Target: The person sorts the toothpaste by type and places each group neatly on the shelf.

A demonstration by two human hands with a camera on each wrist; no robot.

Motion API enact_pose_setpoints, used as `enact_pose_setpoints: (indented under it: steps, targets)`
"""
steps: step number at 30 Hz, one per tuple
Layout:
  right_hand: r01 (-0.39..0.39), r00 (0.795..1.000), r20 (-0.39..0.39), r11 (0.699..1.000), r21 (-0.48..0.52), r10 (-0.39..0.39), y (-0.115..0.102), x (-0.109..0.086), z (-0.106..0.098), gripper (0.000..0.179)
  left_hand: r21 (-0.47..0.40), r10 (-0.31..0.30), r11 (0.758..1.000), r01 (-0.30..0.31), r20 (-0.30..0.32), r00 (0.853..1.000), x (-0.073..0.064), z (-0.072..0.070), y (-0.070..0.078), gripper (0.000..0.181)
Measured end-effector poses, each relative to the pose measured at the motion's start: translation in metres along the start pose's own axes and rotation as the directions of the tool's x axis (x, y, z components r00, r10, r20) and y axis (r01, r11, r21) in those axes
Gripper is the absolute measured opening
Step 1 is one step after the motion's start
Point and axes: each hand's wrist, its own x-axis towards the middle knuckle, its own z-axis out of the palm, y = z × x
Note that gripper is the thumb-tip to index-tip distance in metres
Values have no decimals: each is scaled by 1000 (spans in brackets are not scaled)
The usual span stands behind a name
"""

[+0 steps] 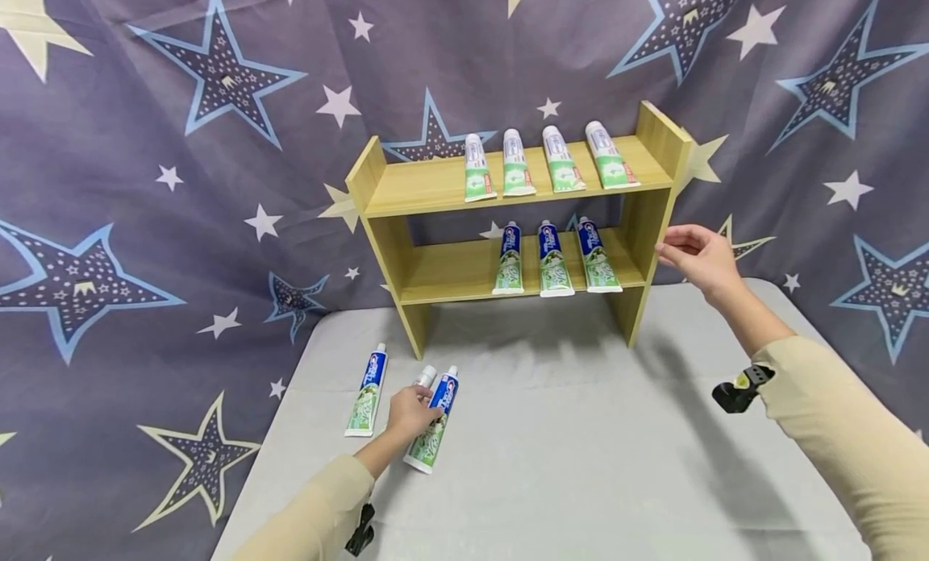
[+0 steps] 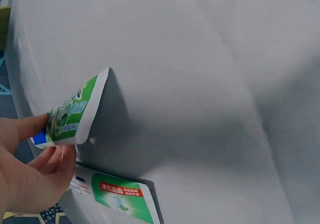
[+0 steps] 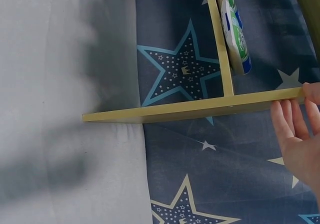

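Observation:
My left hand pinches a blue-and-green toothpaste tube between thumb and fingers. In the left wrist view its flat end is tilted up, with a shadow on the cloth beside it. Under that hand lies a white-and-green toothpaste tube, mostly covered in the head view except for its cap. Left of them, another blue-and-green tube lies flat. My right hand grips the edge of the wooden shelf's right side panel, thumb on one face and fingers on the other.
The two-tier shelf stands at the back of the grey-covered table. Several white-and-green tubes lie in a row on its upper board, and three blue-and-green tubes on the lower one. A star-patterned curtain hangs behind.

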Motion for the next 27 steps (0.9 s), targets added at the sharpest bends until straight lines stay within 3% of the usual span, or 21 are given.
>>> enact_pose_setpoints:
  steps: [3,9,14,18,21,25,27]
  targets:
    - [4,1000,15,999,52,-5,-1,1,0,19,-17,-2,1000,2,-4,1000,1,-1,2,29]
    - [-7,1000,23,997,77,5,-1,2,0,20,-92,-87,992,88,21,996,2,0,4,27]
    - [-7,1000,14,996,84,6,0,2,-2,20,-199,-154,964,174,113,982,4,0,8,29]
    - [-9,1000,16,997,71,8,0,2,-2,19,-311,-210,910,274,223,952,5,2,10,31]
    - [-14,1000,15,999,47,13,0,2,-2,19,-379,-250,856,352,293,923,6,2,14,32]
    - [-15,1000,11,1000,17,14,0,3,-2,18,-412,-278,810,417,357,892,9,1,19,34]
    - [-14,1000,9,1000,6,14,-1,3,-2,18,-418,-279,800,431,377,883,11,1,22,34]
